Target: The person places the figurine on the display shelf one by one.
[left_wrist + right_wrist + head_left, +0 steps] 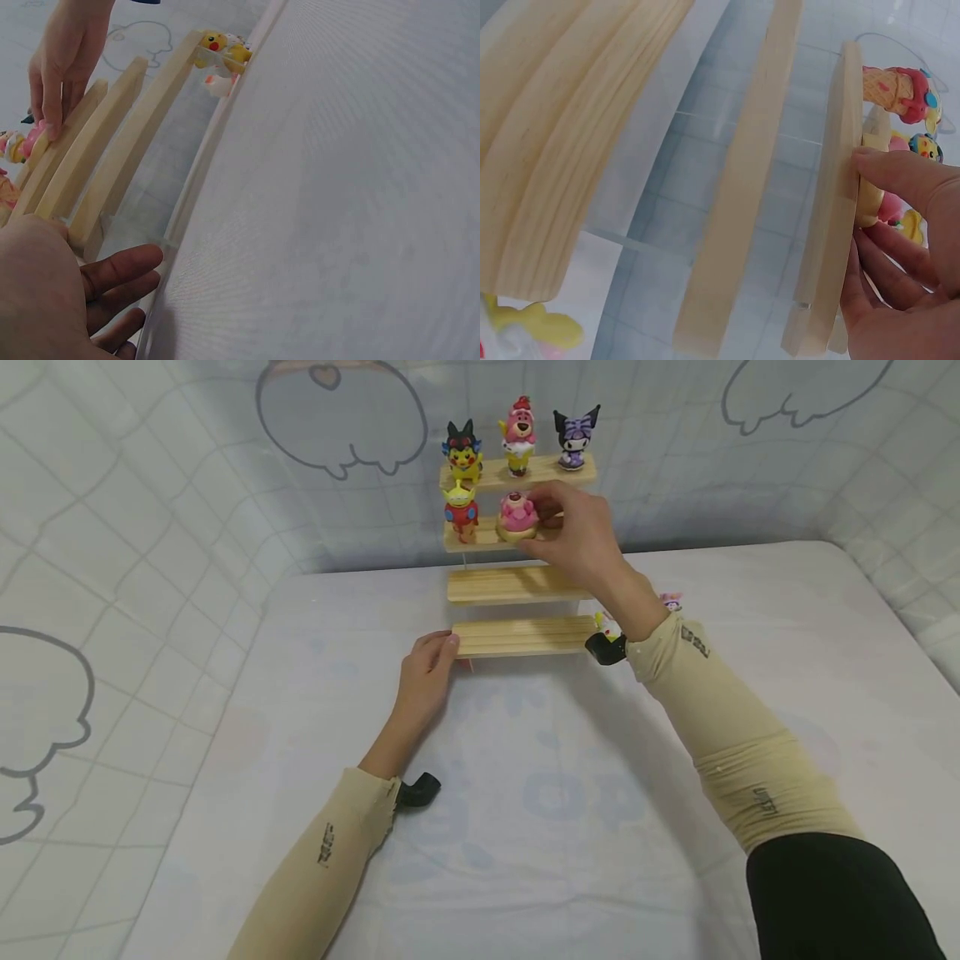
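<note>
My right hand (576, 531) pinches a pink bear figurine (517, 517) with a pale yellow base, at the second-highest plank of a stepped wooden display stand (517, 587). In the right wrist view, thumb and fingers are around the yellow base (870, 199), right by the plank's edge. My left hand (427, 677) holds the left end of the lowest plank (525, 637), thumb against the plank; other fingers (124, 271) extend below it in the left wrist view. An alien figurine (461, 512) in red stands left of the bear on the same plank.
On the top plank stand a yellow figurine with a dark hat (462, 452), a pink bear on a yellow stem (518, 437) and a black-eared purple figurine (575, 437). More figurines (671, 601) sit right of the stand, partly hidden by my right arm. A patterned curtain (360, 518) stands behind.
</note>
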### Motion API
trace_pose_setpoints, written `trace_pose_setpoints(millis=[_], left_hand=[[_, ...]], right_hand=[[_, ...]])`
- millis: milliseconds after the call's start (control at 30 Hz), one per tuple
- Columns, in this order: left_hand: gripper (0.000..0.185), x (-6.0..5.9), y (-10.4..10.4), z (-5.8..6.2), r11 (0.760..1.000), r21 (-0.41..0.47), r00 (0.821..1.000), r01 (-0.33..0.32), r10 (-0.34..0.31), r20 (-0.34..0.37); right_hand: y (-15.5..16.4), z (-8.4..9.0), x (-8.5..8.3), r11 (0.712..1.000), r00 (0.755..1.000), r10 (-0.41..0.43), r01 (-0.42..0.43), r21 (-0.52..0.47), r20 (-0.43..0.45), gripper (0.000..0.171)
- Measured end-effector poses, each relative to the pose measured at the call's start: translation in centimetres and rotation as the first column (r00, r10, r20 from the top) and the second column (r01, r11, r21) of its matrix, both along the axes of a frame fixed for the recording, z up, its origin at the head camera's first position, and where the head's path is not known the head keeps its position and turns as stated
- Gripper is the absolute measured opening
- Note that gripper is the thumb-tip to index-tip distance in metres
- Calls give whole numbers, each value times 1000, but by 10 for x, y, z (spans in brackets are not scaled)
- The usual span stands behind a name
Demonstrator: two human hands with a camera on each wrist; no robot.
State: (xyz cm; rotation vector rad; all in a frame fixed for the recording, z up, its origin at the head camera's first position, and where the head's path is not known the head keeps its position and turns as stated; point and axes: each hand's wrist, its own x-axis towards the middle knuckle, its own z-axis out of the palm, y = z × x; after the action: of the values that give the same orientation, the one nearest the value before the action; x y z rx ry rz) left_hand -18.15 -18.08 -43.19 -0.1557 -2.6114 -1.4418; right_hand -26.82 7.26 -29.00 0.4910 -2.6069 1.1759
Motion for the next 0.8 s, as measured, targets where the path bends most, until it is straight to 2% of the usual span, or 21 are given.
trace_pose_setpoints(millis=[200,333,567,800], left_hand=[[48,-1,0,-2,1000,1,1000,6,-6,-9],[48,-1,0,-2,1000,11,1000,10,-10,-12],[48,-4,-1,-6,1000,9,1000,12,-11,-27],[47,-5,-1,-6,1000,13,999,14,-14,-36]], right_hand=[[7,-3,8,999,999,-35,35,3,2,52],[14,-9,19,998,999,-32,30,-58,-31,48],[32,-29,44,988,982,-48,20,-154,-180,33],[46,-54,64,978,975,-78,35,-203,-206,24]])
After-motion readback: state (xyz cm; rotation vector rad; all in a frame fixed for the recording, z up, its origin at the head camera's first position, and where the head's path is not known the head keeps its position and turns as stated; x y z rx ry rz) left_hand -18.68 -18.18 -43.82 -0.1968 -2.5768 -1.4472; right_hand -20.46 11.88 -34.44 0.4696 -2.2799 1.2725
